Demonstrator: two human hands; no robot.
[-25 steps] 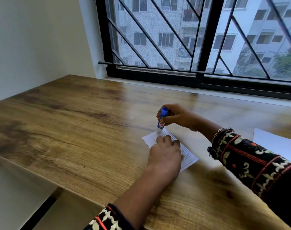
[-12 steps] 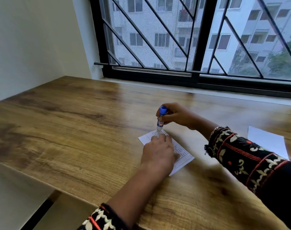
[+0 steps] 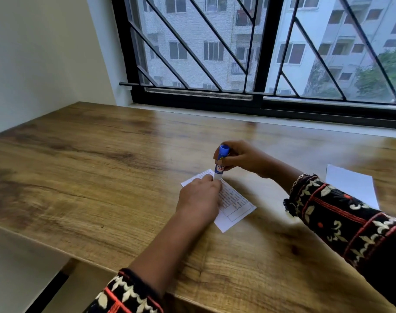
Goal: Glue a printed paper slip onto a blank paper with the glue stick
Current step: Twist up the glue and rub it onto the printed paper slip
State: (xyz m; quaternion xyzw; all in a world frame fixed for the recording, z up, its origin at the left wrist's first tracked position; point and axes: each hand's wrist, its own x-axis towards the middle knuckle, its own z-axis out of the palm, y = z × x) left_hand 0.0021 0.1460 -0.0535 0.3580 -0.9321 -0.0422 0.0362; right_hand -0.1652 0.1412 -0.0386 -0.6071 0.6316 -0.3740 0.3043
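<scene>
A printed paper slip (image 3: 234, 203) lies on the wooden table (image 3: 102, 177), printed lines showing. My left hand (image 3: 200, 198) rests flat on the slip's left part, fingers together, pinning it down. My right hand (image 3: 242, 158) grips a blue-capped glue stick (image 3: 220, 161), held nearly upright with its lower end touching the slip's far end, just beyond my left fingertips. A blank white paper (image 3: 350, 185) lies on the table to the right, partly hidden behind my right sleeve.
The table runs back to a sill under a black barred window (image 3: 260, 64). A pale wall (image 3: 41, 59) bounds the left side. The table's front-left edge (image 3: 45, 242) drops off to the floor.
The glue stick's tip has stayed at the slip's far end, shifting only slightly. My left hand still pins the slip. The camera view has shifted a little.
</scene>
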